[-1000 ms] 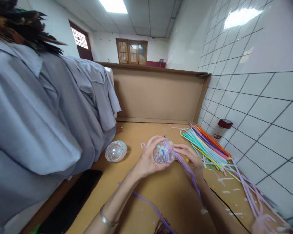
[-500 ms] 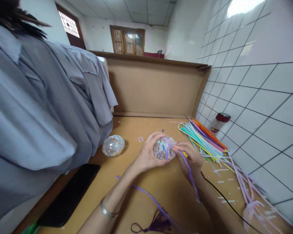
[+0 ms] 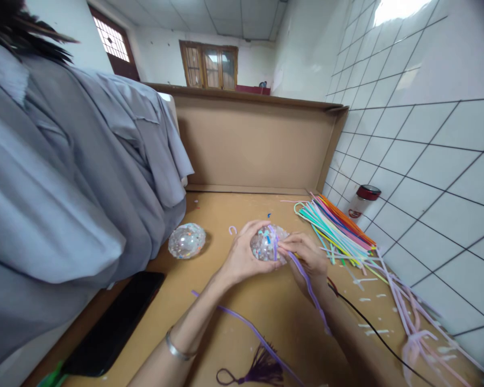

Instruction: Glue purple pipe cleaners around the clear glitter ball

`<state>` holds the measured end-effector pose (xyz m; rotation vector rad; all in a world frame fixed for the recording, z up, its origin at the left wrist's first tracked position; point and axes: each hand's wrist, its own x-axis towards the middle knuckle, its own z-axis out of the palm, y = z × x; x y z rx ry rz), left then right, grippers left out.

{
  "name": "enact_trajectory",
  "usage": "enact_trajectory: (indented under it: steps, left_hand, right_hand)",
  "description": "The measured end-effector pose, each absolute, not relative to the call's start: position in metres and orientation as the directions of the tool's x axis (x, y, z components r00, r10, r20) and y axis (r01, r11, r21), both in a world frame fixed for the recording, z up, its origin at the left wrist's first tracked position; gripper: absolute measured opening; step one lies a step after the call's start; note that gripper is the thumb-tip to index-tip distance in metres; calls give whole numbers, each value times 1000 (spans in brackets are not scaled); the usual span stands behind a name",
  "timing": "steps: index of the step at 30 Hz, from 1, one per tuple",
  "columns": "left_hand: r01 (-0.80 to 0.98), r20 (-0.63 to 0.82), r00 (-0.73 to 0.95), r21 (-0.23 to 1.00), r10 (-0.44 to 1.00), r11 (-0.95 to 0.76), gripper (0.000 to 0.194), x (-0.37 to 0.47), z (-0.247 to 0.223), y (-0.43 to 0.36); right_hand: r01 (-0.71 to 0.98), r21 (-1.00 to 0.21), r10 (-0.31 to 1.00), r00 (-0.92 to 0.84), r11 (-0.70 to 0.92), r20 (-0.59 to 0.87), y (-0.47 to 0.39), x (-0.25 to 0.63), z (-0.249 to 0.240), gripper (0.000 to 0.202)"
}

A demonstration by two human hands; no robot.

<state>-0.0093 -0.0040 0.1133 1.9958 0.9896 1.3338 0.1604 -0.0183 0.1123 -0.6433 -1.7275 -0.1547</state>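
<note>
My left hand (image 3: 242,252) is wrapped round the left side of a clear ball (image 3: 262,246) dotted with coloured bits. Purple strips cross the ball's surface. My right hand (image 3: 306,260) pinches a purple pipe cleaner (image 3: 310,287) against the ball's right side, and its long end trails down over the wrist. Part of a yellow item behind the right fingers is mostly hidden. A second clear speckled ball (image 3: 187,241) rests on the table to the left.
Colourful pipe cleaners (image 3: 339,226) lie at the right, near a red-lidded jar (image 3: 364,200). A black phone (image 3: 115,322) is at the left, beside hanging grey cloth (image 3: 84,161). A purple tassel (image 3: 264,368) and another purple strip (image 3: 246,322) lie in front. Cardboard (image 3: 258,145) stands behind.
My right hand has moved slightly left, and its fingertips now press the purple pipe cleaner lower on the ball. The ball has turned or shifted a little to the left.
</note>
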Motion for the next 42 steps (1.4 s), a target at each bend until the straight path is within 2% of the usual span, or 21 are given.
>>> enact_trajectory:
  steps: [7, 15, 24, 34, 38, 42]
  left_hand:
    - [305, 512, 268, 758, 816, -576, 77, -12, 113, -3]
    - [253, 674, 284, 633, 682, -731, 64, -16, 98, 8]
    - [180, 694, 340, 614, 635, -768, 58, -17, 100, 4]
    - [181, 659, 373, 638, 652, -748, 61, -15, 98, 3]
    - [180, 605, 375, 695, 702, -696, 60, -13, 100, 0]
    - [138, 554, 336, 771, 762, -622, 60, -8, 99, 0]
  right_hand:
    - [476, -333, 437, -125, 814, 891, -17, 163, 106, 13]
    - [395, -340, 441, -200, 854, 875, -16, 164, 107, 14]
    - [425, -432, 531, -146, 796, 835, -26, 165, 115, 15]
    - [413, -507, 587, -88, 756, 805, -23, 161, 107, 16]
    - [426, -545, 625, -63, 722, 778, -23, 159, 105, 18]
    - [476, -527, 617, -42, 704, 786, -25, 156, 103, 18]
